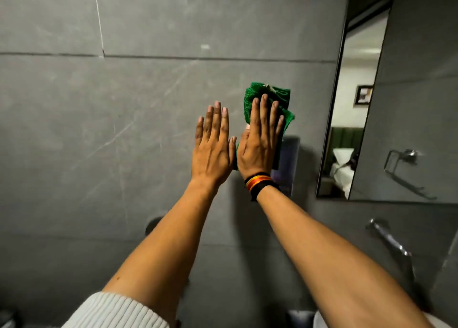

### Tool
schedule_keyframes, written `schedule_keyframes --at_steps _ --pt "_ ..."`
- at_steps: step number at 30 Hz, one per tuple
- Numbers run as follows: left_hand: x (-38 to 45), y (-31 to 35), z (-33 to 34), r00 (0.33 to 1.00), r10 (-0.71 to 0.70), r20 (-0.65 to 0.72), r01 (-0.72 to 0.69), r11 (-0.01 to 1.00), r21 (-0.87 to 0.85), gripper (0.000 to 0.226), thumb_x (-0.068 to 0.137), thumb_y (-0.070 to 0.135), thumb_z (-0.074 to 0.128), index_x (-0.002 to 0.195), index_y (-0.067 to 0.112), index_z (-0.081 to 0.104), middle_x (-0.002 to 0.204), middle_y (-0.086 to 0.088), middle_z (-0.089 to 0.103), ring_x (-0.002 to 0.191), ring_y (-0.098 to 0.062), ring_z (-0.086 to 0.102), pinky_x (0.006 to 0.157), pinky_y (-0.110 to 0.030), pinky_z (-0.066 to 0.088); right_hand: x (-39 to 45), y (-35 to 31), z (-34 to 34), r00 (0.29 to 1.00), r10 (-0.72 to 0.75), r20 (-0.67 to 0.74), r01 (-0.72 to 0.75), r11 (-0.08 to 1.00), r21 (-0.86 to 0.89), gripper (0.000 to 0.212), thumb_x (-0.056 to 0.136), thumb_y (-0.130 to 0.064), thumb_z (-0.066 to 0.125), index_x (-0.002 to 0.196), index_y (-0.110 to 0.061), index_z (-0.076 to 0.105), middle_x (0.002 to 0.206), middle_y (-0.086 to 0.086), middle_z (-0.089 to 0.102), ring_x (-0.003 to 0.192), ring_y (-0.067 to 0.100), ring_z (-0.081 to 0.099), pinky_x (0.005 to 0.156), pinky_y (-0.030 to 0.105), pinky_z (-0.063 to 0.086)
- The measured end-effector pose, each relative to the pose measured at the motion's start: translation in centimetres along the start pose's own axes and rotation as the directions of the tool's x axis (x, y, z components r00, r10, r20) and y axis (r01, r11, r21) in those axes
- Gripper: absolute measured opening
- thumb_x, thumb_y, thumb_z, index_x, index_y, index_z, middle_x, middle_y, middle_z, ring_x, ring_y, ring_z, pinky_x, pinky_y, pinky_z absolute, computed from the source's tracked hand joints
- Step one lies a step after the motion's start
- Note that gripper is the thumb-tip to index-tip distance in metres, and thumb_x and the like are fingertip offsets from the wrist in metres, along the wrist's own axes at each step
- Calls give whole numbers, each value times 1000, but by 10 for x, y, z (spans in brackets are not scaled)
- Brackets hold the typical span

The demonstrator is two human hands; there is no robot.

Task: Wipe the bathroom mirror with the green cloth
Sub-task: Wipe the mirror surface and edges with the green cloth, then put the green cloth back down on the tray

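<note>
Plainly, the right hand [260, 141] lies flat, fingers straight and together, its grip pressing the green cloth [270, 97] against the grey tiled wall [124, 129] — the cloth bunches out above the fingertips and past the little-finger side. Just left of it the left hand [213, 146] is spread flat and holds nothing. Well to the right of both hands the mirror [396, 104] begins at its dark left edge, with bare wall between. Below and right of the right wrist a tap [389, 241] juts out. No writing can be read.
</note>
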State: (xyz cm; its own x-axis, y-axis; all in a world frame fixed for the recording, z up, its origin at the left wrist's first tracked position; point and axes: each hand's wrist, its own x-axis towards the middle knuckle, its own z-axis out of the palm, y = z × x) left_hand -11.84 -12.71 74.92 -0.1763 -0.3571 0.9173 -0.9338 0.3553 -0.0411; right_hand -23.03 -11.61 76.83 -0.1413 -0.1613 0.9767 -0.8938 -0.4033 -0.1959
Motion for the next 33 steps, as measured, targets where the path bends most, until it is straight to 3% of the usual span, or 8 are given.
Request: schedule_keyframes --at_steps 6,10,15,24,29,33 --pt "-164 -3 61 963 -42 266 68 994 -90 67 112 36 20 168 4 3 178 -19 1 165 -30 0 135 -45 -1 -175 25 13 972 142 189 -148 989 17 60 98 -5 46 155 -4 29 164 17 27 153 37 17 124 60 12" --pt "-279 3 89 907 -44 419 90 992 -89 67 112 32 31 168 1 11 177 -19 5 165 -31 5 134 -42 -5 -297 37 3 896 292 335 -311 950 2 59 99 -2 44 155 -3 28 164 17 25 154 37 15 125 59 8" --pt "-422 16 115 814 -37 579 138 982 -132 67 110 29 37 167 -2 20 176 -22 13 164 -34 11 134 -42 -5 -444 59 -18 748 429 506 -444 891 -99 57 101 -14 27 156 -5 25 166 15 22 155 34 11 126 55 4" --pt "-613 10 131 607 -103 788 235 970 -54 67 111 31 32 168 -1 16 177 -20 9 165 -32 6 135 -48 5 -626 74 -33 473 552 687 -498 810 -308 56 102 -16 25 157 -5 25 167 11 19 156 30 9 127 47 0" --pt "-650 -7 126 566 -130 814 236 972 -8 67 111 32 31 168 0 17 177 -19 9 165 -30 6 135 -46 2 -673 40 -24 255 414 874 -473 842 -261 60 105 -33 18 159 -7 21 168 9 16 156 21 7 127 49 9" --pt "-654 -13 120 533 -144 834 221 975 27 67 111 33 29 168 0 17 177 -19 9 165 -30 6 134 -44 -1 -689 8 -34 139 378 915 -447 849 -283 62 104 -39 10 160 -12 13 169 2 8 156 13 -1 128 43 4"
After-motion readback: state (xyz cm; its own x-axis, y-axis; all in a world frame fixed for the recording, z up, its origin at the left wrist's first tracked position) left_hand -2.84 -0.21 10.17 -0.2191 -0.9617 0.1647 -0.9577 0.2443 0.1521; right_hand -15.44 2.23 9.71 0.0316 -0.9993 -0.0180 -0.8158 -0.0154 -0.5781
